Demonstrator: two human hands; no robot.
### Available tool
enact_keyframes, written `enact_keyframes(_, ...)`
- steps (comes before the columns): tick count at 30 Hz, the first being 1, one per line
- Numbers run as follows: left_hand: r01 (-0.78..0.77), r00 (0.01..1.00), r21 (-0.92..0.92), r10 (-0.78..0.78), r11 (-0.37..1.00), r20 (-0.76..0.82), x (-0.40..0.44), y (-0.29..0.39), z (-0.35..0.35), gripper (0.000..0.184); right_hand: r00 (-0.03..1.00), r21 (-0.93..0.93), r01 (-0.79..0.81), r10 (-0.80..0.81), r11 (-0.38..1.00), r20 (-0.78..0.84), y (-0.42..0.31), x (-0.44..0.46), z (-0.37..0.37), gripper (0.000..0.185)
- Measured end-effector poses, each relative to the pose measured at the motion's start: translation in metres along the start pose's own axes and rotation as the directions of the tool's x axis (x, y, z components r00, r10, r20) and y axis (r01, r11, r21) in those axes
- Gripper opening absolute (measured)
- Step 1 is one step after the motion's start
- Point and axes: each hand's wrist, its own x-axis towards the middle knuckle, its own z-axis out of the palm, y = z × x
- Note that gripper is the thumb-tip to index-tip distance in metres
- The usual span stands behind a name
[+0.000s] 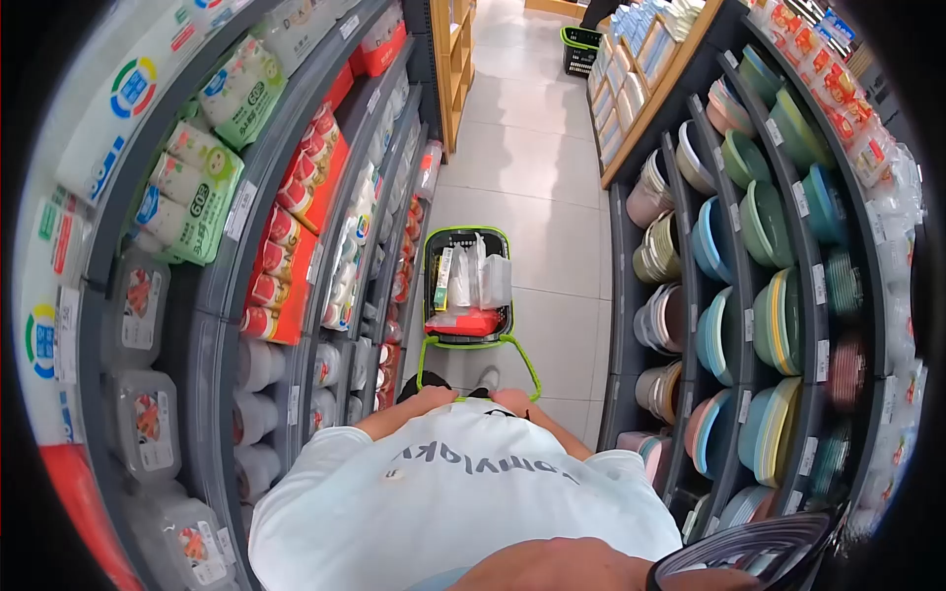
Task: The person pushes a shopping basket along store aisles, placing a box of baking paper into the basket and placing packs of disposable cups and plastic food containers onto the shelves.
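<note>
A black basket with a green rim (428, 286) stands in front of me on the aisle floor, its green handle (532, 369) raised towards me. Inside lie a red package (463, 322), white and clear plastic packages (496, 282) and a narrow green-and-yellow box (443, 278). My left hand (434, 397) is closed round the left part of the handle's grip, close to my shirt. Beside it my right hand (511, 400) closes on the right part of the grip. The fingers of both hands are partly hidden.
Shelves with tissue packs (202, 192) and plastic containers (148, 424) line the left. Stacked bowls and basins (769, 222) fill the right shelves. A wooden rack (655, 49) and another basket (579, 51) are farther ahead, near a person's dark-clothed leg (597, 12).
</note>
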Motion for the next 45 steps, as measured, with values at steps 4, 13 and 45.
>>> enact_keyframes(4, -0.051, 0.997, 0.011, 0.051, 0.999, 0.053, 0.026, 0.024, -0.016, 0.034, 0.998, 0.040, -0.065, 0.064, 0.997, 0.022, 0.031, -0.018, -0.008, 0.035)
enact_keyframes(13, -0.264, 0.963, 0.141, 0.253, 0.954, 0.093, 0.045, -0.041, -0.091, 0.031, 0.991, 0.048, -0.123, 0.125, 0.991, -0.042, 0.008, 0.019, -0.078, 0.031)
enact_keyframes(45, 0.019, 0.885, -0.338, -0.173, 0.941, -0.432, 0.039, -0.207, -0.221, 0.073, 0.994, -0.081, -0.073, 0.067, 0.994, -0.083, -0.014, 0.211, -0.232, 0.057)
